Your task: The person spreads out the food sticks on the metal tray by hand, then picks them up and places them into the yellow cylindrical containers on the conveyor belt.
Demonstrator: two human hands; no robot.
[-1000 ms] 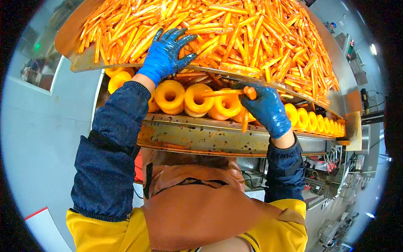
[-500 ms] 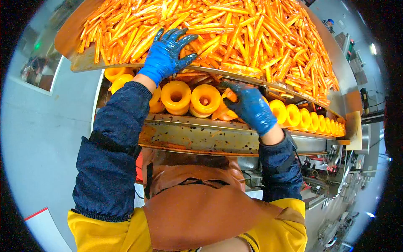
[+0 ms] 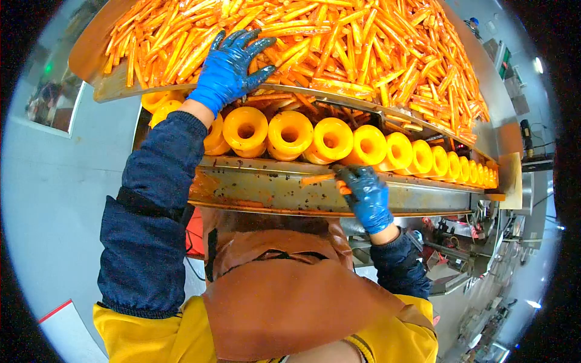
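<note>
My left hand [image 3: 233, 69], in a blue glove with dark, wet fingertips, lies with spread fingers on the near edge of a big heap of glossy orange sticks [image 3: 357, 48]. My right hand [image 3: 366, 196], also gloved, is over the metal trough, its fingers closed around orange sticks [image 3: 316, 179]; one end pokes out to the left, and another bit shows by the thumb. Between the heap and the trough runs a row of yellow-orange funnel-shaped cups [image 3: 290, 134], their round mouths facing me.
The heap rests on a metal tray [image 3: 115, 91] with a raised rim. A long metal trough [image 3: 254, 186], speckled with dark bits, runs along the front of the cups. Machinery [image 3: 460, 242] stands to the right, and a distant person [image 3: 473, 25] is at upper right.
My right hand has come down from among the cups to the trough, with orange sticks in its fingers. My left hand has shifted slightly up and left in view, still on the heap.
</note>
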